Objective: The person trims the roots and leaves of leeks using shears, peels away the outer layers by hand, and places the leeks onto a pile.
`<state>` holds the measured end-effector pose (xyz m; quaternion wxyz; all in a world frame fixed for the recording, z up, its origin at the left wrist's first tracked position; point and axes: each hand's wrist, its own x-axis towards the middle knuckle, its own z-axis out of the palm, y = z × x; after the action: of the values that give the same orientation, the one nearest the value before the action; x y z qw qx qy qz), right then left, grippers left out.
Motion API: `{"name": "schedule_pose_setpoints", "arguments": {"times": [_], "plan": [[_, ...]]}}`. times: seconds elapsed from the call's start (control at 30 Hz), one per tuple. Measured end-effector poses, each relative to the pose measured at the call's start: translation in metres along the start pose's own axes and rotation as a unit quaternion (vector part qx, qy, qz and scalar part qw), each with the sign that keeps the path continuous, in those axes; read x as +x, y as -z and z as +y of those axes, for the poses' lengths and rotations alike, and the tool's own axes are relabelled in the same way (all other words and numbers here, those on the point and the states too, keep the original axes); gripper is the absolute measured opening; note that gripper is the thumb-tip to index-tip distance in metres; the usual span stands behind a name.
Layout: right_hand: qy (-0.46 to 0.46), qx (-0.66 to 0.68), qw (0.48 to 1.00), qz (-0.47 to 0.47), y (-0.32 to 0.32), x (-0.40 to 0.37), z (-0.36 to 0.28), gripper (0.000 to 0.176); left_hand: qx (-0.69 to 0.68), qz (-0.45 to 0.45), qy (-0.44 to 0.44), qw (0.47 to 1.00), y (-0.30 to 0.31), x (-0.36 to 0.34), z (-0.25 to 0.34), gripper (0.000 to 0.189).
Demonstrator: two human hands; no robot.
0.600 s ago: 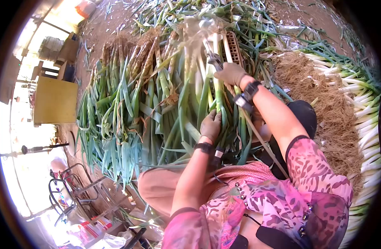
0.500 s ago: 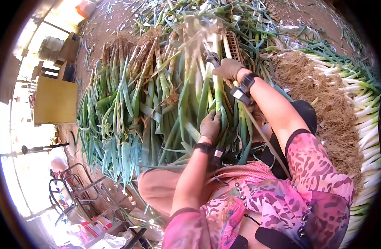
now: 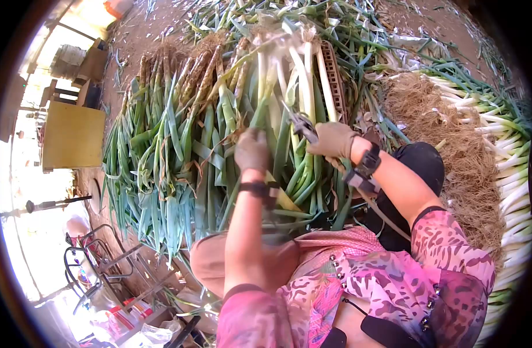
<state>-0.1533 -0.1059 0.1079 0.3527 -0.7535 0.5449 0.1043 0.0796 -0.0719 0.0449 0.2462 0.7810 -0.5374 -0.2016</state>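
Note:
My gloved left hand [image 3: 252, 152] is closed around the green part of a leek [image 3: 262, 110], near the middle of the pile. My gloved right hand [image 3: 335, 141] grips a metal air gun [image 3: 302, 125] with a hose running back from it. The gun's nozzle points up and left. Beyond it, several peeled white leek stalks [image 3: 306, 87] lie side by side with their roots away from me. To the left is a row of unpeeled leeks [image 3: 190, 87] with brown outer skins.
A brown plastic crate [image 3: 336, 87] shows under the leeks. Cleaned leeks [image 3: 512, 180] with a mass of roots [image 3: 451, 156] lie at the right. Leaf scraps [image 3: 359, 29] cover the ground ahead. A yellow board [image 3: 73, 136] and a metal frame [image 3: 98, 255] are at the left.
My left hand has moved left and up, off the white stalk onto another leek. My right hand, with the air gun, has come down closer to me.

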Motion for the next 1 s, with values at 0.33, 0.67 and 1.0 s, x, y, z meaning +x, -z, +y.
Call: {"name": "schedule_pose_setpoints", "arguments": {"times": [0.33,0.67,1.0], "plan": [[0.029,0.12,0.992,-0.037,-0.045,-0.052,0.014,0.057,0.028,-0.192,0.085,0.977,-0.028,-0.016,-0.059,0.059],[0.09,0.111,0.99,-0.006,-0.069,-0.065,-0.009,0.059,-0.148,-0.167,0.141,0.964,-0.035,0.003,-0.098,0.051],[0.042,0.094,0.995,-0.019,-0.055,-0.073,-0.025,0.057,-0.081,-0.136,0.216,0.964,-0.01,-0.002,-0.05,0.062]]}}
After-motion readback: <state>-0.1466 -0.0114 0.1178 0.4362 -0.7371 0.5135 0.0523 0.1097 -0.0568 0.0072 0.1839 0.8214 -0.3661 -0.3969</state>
